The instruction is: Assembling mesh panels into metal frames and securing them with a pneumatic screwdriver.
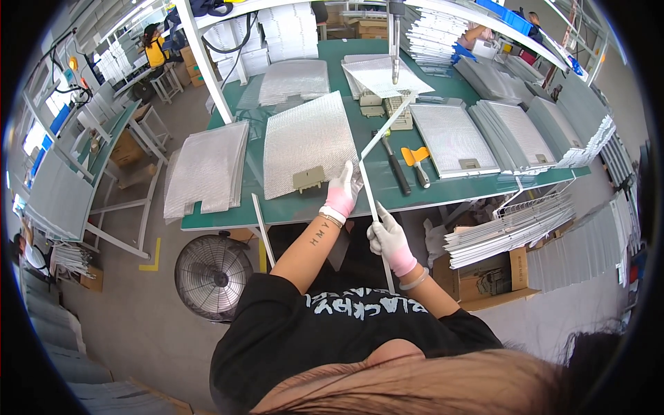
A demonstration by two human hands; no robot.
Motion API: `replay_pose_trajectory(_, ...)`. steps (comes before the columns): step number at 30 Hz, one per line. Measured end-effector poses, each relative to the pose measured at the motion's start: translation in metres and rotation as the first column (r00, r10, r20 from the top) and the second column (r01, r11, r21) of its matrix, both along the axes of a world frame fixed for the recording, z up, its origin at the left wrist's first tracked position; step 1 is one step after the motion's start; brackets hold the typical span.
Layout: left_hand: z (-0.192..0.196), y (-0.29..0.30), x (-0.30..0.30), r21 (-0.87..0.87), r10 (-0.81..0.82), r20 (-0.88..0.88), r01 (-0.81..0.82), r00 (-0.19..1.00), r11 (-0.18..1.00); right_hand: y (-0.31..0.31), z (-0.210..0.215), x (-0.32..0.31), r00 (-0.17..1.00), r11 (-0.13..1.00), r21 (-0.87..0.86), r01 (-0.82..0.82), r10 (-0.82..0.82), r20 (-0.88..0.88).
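A thin white frame strip, bent at a corner, runs from below my chest up over the table edge, and its far arm slants right across the tabletop. My left hand, in a white and pink glove, is closed on it near the bend. Lower down, my right hand, gloved alike, grips the same strip. Beyond my left hand lies a silvery mesh sheet with a grey-green plastic piece on its near edge. A black-handled tool and an orange scraper lie right of the strip.
Mesh sheets are stacked at the left, framed mesh panels at the right of the green table. A tool hangs overhead. Another white strip leans at the near edge. A floor fan and a cardboard box stand below.
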State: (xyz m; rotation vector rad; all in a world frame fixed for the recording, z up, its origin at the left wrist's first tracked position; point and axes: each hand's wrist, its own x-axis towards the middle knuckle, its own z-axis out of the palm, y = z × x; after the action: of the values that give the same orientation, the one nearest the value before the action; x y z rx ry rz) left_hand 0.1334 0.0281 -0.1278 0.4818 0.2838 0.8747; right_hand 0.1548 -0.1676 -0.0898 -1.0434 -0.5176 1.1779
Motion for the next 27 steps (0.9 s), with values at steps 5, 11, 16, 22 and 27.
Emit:
replay_pose_trajectory(5,0.009,-0.005,-0.008,0.112,-0.174,0.038,0.168,0.984,0.979,0.000,0.001,0.001,0.990,0.998,-0.050,0.047,-0.040,0.137)
replay_pose_trajectory(11,0.009,-0.013,-0.011,-0.087,-0.127,0.060,0.132,0.990,0.987,0.004,-0.005,0.010,0.988,1.000,0.012,-0.015,0.013,0.154)
replay_pose_trajectory(16,0.000,-0.029,-0.012,-0.052,-0.208,-0.007,0.207,0.978,0.977,0.036,0.011,0.048,0.924,0.996,-0.022,-0.083,0.085,0.373)
replay_pose_trajectory(22,-0.001,-0.059,-0.030,0.069,-0.256,0.090,0.250,0.962,0.966,0.104,0.036,0.080,0.812,0.974,-0.228,-0.015,0.145,0.566)
replay_pose_trajectory(27,0.056,-0.077,-0.119,0.078,-0.411,-0.130,0.423,0.902,0.903,0.114,0.007,0.100,0.896,0.965,-0.190,-0.183,0.243,0.371)
